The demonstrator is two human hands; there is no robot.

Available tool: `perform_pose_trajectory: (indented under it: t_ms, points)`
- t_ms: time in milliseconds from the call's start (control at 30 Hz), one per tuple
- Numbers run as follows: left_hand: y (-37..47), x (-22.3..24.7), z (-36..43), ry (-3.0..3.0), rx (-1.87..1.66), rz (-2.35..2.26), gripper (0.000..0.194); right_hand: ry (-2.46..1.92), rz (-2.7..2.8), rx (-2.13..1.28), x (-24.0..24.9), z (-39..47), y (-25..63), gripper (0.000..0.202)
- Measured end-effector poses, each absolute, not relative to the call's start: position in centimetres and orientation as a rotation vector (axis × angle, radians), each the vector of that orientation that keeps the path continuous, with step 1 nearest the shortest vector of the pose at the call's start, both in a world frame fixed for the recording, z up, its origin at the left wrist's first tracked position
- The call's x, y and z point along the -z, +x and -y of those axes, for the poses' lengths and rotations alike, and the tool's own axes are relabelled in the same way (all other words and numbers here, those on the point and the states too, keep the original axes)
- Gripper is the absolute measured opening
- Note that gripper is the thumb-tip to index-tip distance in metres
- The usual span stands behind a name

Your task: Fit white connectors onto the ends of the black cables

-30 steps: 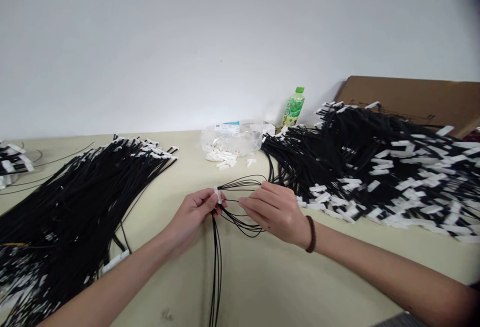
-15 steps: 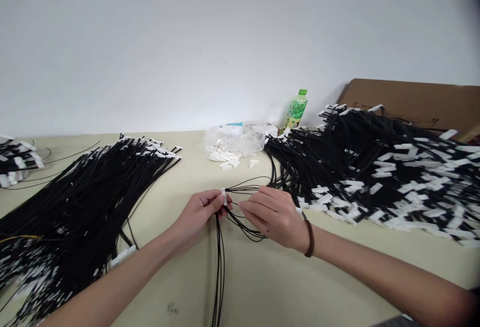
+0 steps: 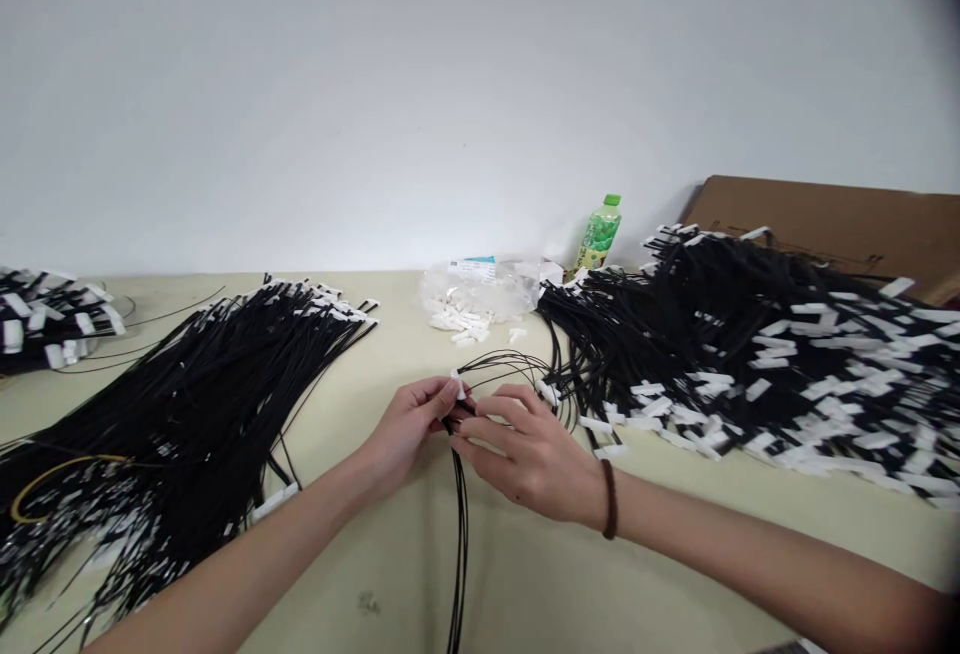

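Observation:
Between thumb and fingers, my left hand (image 3: pixel 420 424) pinches a small white plastic connector (image 3: pixel 458 384) at the middle of the table. Thin black wires (image 3: pixel 506 364) arc from the connector toward the right-hand pile, and more black wires (image 3: pixel 459 544) hang down toward the table's front edge. My right hand (image 3: pixel 529 454), with a brown band at the wrist, is close beside the connector. Its fingers are bent around dark wires just below the connector. Exactly which wires the right fingertips grip is partly hidden.
A long bundle of black wires with white connectors (image 3: pixel 202 394) lies at left, and a bigger pile (image 3: pixel 720 334) at right. Behind are a clear bag of white connectors (image 3: pixel 480 299), a green-capped bottle (image 3: pixel 598 234) and a cardboard box (image 3: pixel 825 224). Another wire bundle (image 3: pixel 52 319) sits far left.
My right hand has moved slightly left and down, closer to the connector, its fingers now around the wires there. The connector has tilted in my left hand. The whole view has shifted a little.

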State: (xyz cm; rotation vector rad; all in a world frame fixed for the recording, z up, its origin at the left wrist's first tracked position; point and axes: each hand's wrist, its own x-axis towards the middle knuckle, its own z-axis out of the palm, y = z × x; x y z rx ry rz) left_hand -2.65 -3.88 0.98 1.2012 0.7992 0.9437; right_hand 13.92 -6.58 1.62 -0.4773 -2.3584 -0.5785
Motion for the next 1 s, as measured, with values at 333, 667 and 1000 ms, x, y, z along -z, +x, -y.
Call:
perform_pose_trajectory:
  t_ms: [333,667,1000]
  points:
    - [-2.6,-0.5,3.7,1.212,-0.965,-0.791,0.033,-0.413,2.349,0.697,-0.4,4.9,13.6,0.011]
    - [-2.5,-0.6,3.9,1.253,-1.014,-0.849,0.032,-0.715,1.975,-0.542,-2.3,5.5,14.6,0.013]
    - [-2.6,-0.6,4.2,1.241,-1.039,-0.911,0.03,-0.637,1.011,-1.226,-6.5,4.0,18.6,0.013]
